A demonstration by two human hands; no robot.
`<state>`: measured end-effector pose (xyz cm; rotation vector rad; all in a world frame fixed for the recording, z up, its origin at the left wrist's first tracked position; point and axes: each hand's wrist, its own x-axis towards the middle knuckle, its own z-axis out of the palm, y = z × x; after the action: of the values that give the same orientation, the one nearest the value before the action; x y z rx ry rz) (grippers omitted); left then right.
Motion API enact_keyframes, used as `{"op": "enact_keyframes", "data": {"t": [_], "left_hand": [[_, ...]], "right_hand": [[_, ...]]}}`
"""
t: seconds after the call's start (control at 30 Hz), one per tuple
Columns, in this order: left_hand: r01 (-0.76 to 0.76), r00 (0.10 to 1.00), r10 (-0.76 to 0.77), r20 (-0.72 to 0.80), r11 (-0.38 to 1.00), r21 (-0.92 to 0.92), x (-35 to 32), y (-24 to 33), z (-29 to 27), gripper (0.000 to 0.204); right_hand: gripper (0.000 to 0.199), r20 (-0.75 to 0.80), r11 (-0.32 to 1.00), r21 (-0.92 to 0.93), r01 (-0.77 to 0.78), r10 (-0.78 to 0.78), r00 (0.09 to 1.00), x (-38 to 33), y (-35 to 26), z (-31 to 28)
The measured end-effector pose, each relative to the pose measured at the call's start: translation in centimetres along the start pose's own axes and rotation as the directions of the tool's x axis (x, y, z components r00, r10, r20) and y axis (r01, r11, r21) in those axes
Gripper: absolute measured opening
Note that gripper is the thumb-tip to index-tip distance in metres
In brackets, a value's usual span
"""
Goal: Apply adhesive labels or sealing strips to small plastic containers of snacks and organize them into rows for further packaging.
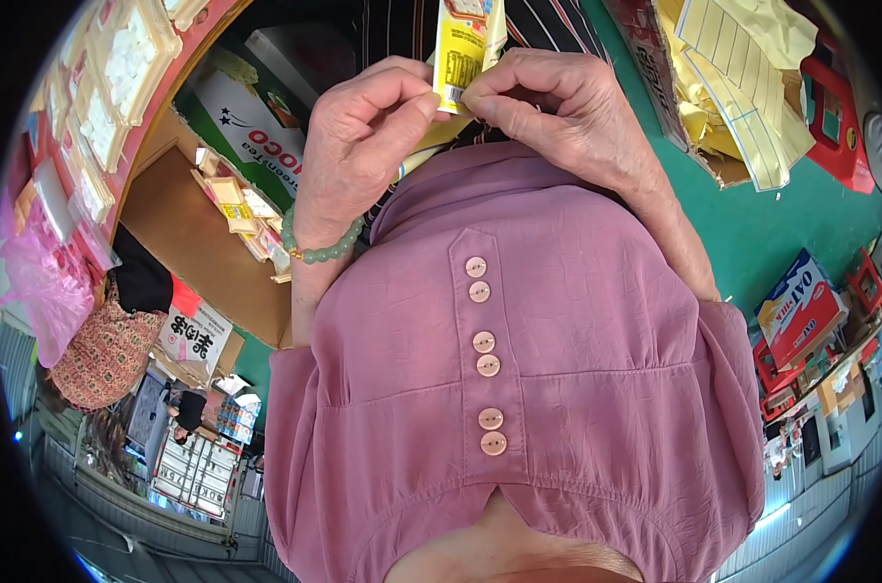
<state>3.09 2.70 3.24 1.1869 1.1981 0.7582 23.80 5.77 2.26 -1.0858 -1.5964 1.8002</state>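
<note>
High in the picture, in front of my lap, both hands work on a yellow printed label (459, 49) with a barcode near its lower end. My left hand (349, 146), with a green bead bracelet at the wrist, pinches the label's lower left edge between thumb and forefinger. On the other side my right hand (567, 107) grips the lower right corner with thumb and bent fingers. Pale yellow lined paper shows behind the label and below it. Where that paper ends is partly hidden by my fingers and lap.
An open cardboard box (169, 209) at left holds several small pale packs (247, 219). Plastic packs with white contents (125, 63) lie on the red-edged table beyond it. At right stand a box of crumpled yellow paper (737, 87), a red plastic stool (834, 126) and a printed carton (800, 311).
</note>
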Motion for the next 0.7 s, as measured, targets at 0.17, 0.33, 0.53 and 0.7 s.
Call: {"op": "enact_keyframes", "data": {"t": [0.17, 0.33, 0.53, 0.7], "left_hand": [[0.09, 0.995, -0.1, -0.025, 0.961, -0.263, -0.1, -0.6, -0.2, 0.013], [0.048, 0.999, -0.038, 0.032, 0.912, -0.407, 0.4, -1.5, -0.7, 0.015], [-0.051, 0.987, -0.08, -0.14, 0.668, -0.743, 1.0, -2.4, -1.7, 0.016], [-0.207, 0.966, 0.062, -0.252, 0.771, -0.602, 0.3, -3.1, -0.7, 0.031]], "right_hand": [[0.009, -0.04, 1.0, 0.006, -0.026, 0.026, 0.999, 0.2, 0.4, -0.3], [0.012, -0.049, 0.999, 0.024, -0.033, 0.034, 0.998, 0.2, 1.0, -0.4], [0.031, -0.055, 0.998, -0.048, 0.031, -0.033, 0.998, 1.2, 1.8, -0.1], [0.049, -0.018, 0.999, 0.028, 0.036, -0.036, 0.999, 2.3, 1.7, 1.0]]}}
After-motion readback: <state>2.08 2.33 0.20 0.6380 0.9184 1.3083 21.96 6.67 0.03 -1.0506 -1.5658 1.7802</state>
